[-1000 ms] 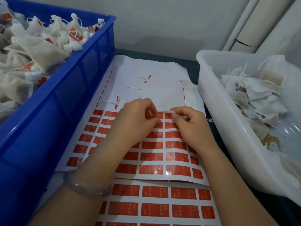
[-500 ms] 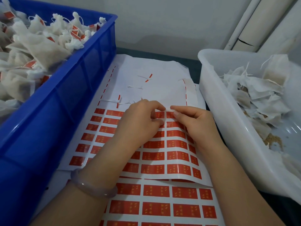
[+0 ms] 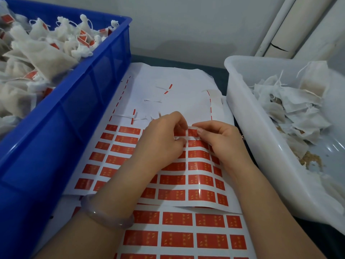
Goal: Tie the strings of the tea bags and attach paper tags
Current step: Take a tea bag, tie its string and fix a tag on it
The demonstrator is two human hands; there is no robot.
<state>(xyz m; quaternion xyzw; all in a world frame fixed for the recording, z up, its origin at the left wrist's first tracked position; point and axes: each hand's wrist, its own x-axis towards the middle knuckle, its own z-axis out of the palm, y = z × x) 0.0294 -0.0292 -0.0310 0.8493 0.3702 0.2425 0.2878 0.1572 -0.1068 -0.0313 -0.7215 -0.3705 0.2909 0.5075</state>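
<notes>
Both hands meet at the top row of a sheet of red tags (image 3: 200,166). The left hand (image 3: 164,141) and right hand (image 3: 222,141) each pinch a tag (image 3: 192,132) between thumb and forefinger. Left of the hands a blue bin (image 3: 61,116) holds tagged tea bags (image 3: 41,53); right, a white tub (image 3: 248,113) holds untagged bags (image 3: 291,107).

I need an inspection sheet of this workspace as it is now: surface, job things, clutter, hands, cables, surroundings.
Surface: dark table, mostly covered by sticker sheets.
Job's things: top sticker sheet of red tags, upper rows already peeled; second sheet under it; blue crate of tagged tea bags; white tub of untagged tea bags.
Clutter: leftover paper strips; loose tea crumbs in the tub.
Hands: left hand and right hand pinch a red tag at the sheet's top row.
Cables: nothing seen.
Surroundings: grey wall; pale pipes.
</notes>
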